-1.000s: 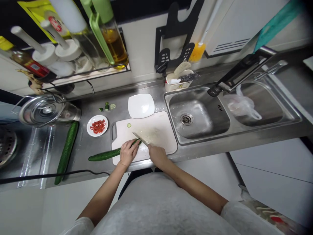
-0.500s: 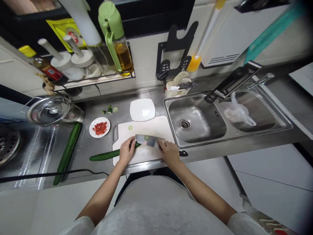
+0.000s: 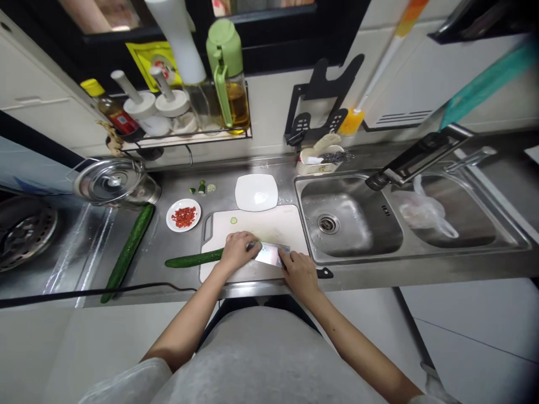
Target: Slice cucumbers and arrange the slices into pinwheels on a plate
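Note:
A long green cucumber (image 3: 193, 260) lies partly across the white cutting board (image 3: 269, 219), its left end past the board's edge. My left hand (image 3: 236, 252) curls over its right end, with the fingertips against the flat of a kitchen knife (image 3: 268, 255), where a bit of green shows. What exactly the fingers pinch there is partly hidden. My right hand (image 3: 300, 272) grips the knife at the back of its blade and handle, the blade tilted over the board. One pale cucumber slice (image 3: 233, 220) rests near the board's upper left.
Left of the board stand a plate of chopped red pepper (image 3: 184, 215) and a second cucumber (image 3: 128, 252). Behind it is a white square plate (image 3: 256, 192). A double sink (image 3: 351, 216) opens on the right. A black handle (image 3: 324, 273) pokes out by the board's right edge.
My left hand has slid right along the cucumber to the knife blade, covering the cut end and reaching the slice stuck on the blade. The whole view has shifted.

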The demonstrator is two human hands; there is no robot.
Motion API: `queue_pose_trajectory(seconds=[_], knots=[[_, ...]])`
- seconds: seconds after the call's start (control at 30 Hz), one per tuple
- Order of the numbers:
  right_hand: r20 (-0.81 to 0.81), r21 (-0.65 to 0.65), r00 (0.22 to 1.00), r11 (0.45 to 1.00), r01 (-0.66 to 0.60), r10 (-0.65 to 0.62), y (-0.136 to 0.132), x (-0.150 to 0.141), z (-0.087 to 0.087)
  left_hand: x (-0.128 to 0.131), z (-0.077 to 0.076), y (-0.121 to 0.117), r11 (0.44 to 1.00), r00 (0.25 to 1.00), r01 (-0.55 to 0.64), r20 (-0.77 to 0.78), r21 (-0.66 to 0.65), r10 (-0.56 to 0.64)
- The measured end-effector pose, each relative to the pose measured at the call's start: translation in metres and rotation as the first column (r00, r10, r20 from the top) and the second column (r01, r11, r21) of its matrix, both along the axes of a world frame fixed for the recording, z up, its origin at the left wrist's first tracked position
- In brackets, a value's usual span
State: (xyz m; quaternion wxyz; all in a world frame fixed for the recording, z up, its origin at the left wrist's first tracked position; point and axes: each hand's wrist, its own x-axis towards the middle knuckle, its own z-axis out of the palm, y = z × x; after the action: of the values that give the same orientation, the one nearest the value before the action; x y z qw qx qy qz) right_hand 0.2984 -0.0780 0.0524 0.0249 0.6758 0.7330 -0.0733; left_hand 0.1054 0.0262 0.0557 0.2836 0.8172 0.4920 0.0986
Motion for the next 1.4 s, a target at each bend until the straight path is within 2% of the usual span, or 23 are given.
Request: queue_pose_trajectory(seconds=[0.1, 0.17, 0.23, 0.33, 0.4, 0.47, 0.6, 0.77, 1.07, 1.17, 1.27, 1.33, 1.4], knots=[[0.011, 0.003, 1.0, 1.0, -0.007, 0.007, -0.002, 0.002, -0.001, 0.004, -0.002, -0.001, 0.999, 0.999, 0.006, 0.041, -0.043, -0.004], [0.014, 0.004, 1.0, 1.0, -0.001, 0.001, -0.003, 0.004, -0.002, 0.004, -0.007, 0.004, 0.997, 0.993, -0.03, 0.11, -0.069, 0.038], [0.013, 0.01, 1.0, 1.0, 0.013, -0.013, -0.005, 0.009, -0.002, 0.0, -0.013, 0.014, 0.981, 0.971, -0.154, 0.168, -0.116, 0.172], [0.009, 0.02, 0.999, 0.998, 0.052, -0.052, -0.006, 0.018, -0.003, -0.013, -0.024, 0.038, 0.893, 0.888, -0.41, 0.143, -0.186, 0.438], [0.008, 0.017, 0.996, 0.996, 0.088, -0.088, -0.007, 0.024, -0.005, -0.024, -0.032, 0.055, 0.843, 0.844, -0.507, 0.093, -0.183, 0.528], [0.009, 0.005, 0.993, 0.993, 0.121, -0.121, -0.008, 0.03, -0.007, -0.031, -0.039, 0.069, 0.819, 0.827, -0.547, 0.036, -0.175, 0.561], [0.007, -0.017, 0.988, 0.988, 0.152, -0.152, -0.01, 0.035, -0.014, -0.03, -0.052, 0.083, 0.807, 0.821, -0.569, -0.056, -0.16, 0.568], [-0.021, -0.039, 0.985, 0.985, 0.171, -0.171, -0.007, 0.033, -0.016, -0.02, -0.061, 0.083, 0.807, 0.813, -0.582, -0.107, -0.101, 0.572], [-0.063, -0.093, 0.978, 0.977, 0.193, -0.199, -0.002, 0.032, -0.01, -0.02, -0.067, 0.084, 0.835, 0.833, -0.548, -0.05, 0.056, 0.551], [-0.132, -0.135, 0.956, 0.96, 0.243, -0.261, 0.0, 0.03, -0.008, -0.024, -0.065, 0.079, 0.818, 0.819, -0.573, -0.005, 0.053, 0.574], [-0.207, -0.217, 0.914, 0.927, 0.306, -0.35, 0.005, 0.026, -0.004, -0.033, -0.059, 0.064, 0.81, 0.809, -0.585, 0.091, 0.037, 0.581], [-0.23, -0.28, 0.9, 0.911, 0.303, -0.37, 0.009, 0.023, -0.002, -0.04, -0.054, 0.047, 0.865, 0.857, -0.501, 0.157, 0.027, 0.491], [-0.236, -0.321, 0.899, 0.903, 0.285, -0.368, 0.012, 0.02, 0.0, -0.047, -0.049, 0.029, 0.937, 0.919, -0.349, 0.2, 0.016, 0.339]])
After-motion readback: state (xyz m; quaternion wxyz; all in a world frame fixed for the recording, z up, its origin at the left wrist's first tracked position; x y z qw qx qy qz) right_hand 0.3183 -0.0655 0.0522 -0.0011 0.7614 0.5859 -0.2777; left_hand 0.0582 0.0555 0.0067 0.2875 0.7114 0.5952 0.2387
